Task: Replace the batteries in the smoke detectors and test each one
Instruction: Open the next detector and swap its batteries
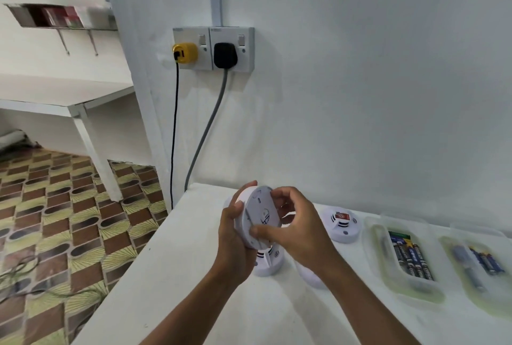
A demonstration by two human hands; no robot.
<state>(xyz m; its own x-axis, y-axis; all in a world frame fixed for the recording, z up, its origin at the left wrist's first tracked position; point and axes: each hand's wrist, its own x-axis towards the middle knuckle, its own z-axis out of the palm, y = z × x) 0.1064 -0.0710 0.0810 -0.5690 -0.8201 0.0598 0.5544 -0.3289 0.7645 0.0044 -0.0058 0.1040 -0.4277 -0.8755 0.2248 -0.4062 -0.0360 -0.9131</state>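
I hold a round white smoke detector (259, 214) above the white table (194, 275), tilted with its back plate facing me. My left hand (235, 236) grips its left rim from behind. My right hand (293, 222) is closed over the back plate, thumb at the lower edge and fingers at the top. A second detector (270, 260) lies on the table just below my hands. A third one (343, 224) with a red label sits to the right. Another white detector (310, 275) is mostly hidden under my right forearm.
Two clear plastic trays stand at the right: one (401, 256) with several dark batteries, the other (476, 270) with a few blue batteries and a pen-like tool. Wall sockets with a yellow plug (185, 53) and a black plug (225, 55) drop cables behind the table's left corner.
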